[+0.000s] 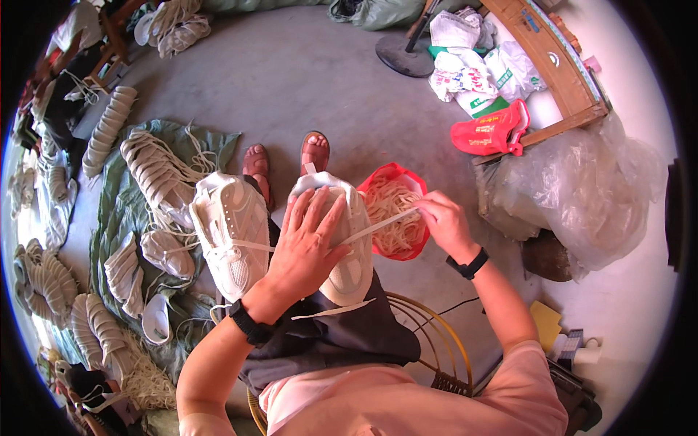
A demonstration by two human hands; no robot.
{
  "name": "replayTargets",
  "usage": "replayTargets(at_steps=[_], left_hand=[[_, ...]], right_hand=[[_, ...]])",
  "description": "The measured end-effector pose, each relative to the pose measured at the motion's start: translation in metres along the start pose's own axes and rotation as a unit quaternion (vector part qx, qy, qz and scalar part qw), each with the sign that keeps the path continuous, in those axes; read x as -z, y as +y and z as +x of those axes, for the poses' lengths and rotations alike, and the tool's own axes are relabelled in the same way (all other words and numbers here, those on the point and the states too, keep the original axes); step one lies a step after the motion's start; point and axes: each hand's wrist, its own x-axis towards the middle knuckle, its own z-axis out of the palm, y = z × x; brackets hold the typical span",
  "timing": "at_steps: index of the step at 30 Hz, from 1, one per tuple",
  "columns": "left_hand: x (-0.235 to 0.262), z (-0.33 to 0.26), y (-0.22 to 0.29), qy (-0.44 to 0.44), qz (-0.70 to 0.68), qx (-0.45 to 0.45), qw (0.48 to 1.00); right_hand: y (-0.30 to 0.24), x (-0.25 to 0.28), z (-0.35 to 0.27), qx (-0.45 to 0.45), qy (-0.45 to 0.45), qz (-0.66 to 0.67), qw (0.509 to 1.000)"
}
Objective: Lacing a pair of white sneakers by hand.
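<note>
Two white sneakers rest on my lap. My left hand lies flat with spread fingers on the right sneaker, pressing it down. My right hand pinches a flat white shoelace and holds it taut from that sneaker toward the right. The left sneaker lies beside it, sole up, with a lace across it. A red bag full of white laces sits just under my right hand.
Rows of white sneakers lie on a green sheet at the left. My sandalled feet rest on the grey floor. Bags, a red bag, a wooden frame and clear plastic sit at the right.
</note>
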Motion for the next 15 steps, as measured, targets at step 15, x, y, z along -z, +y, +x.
replayTargets(at_steps=[15], left_hand=[[-0.012, 0.011, 0.008, 0.017, -0.022, -0.015, 0.999]], right_hand=[[0.08, 0.084, -0.021, -0.031, -0.009, -0.165, 0.986]])
